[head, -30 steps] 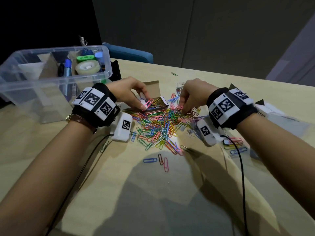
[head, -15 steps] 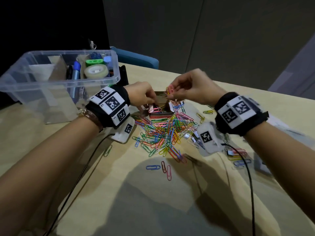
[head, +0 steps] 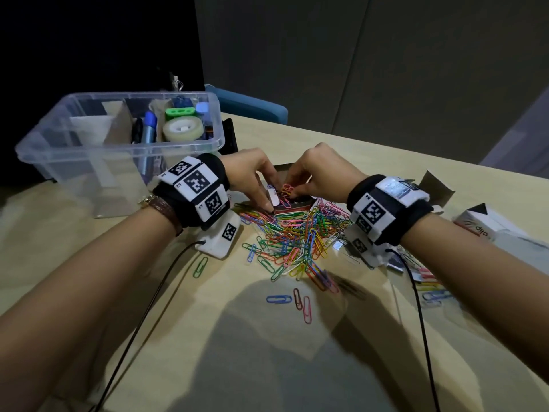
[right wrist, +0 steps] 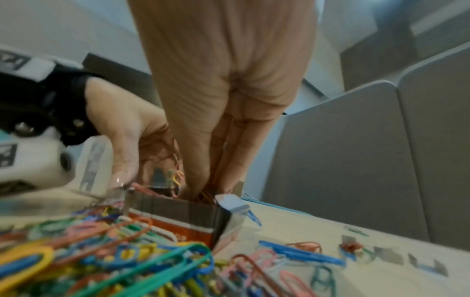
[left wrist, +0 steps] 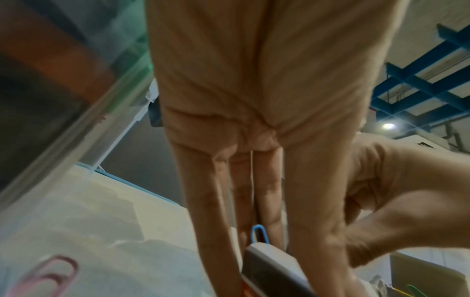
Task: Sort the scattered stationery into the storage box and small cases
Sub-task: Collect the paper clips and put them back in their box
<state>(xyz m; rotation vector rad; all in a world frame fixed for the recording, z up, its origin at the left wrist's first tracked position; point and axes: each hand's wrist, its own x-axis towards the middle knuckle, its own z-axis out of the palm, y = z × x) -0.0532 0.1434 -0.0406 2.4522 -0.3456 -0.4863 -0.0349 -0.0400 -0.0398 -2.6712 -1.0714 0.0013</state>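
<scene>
With the left hand (head: 252,176) gripping the small case (head: 292,205) at the pile's (head: 297,239) twelve o'clock, the right hand (head: 315,173), pinching paper clips (head: 286,190), should lower them fully inside before letting go.

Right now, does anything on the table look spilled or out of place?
Yes. A heap of coloured paper clips lies spilled beside the small box that both hands work at. Strays sit apart from it: a green clip near the left wrist and a blue clip nearer the camera.

There was one clear box (head: 118,150) far left, one tape roll (head: 183,129) in it, one small case (head: 294,207), two hands, and too many clips (head: 300,236) to count. Three clips (head: 292,301) lay apart, near.
</scene>
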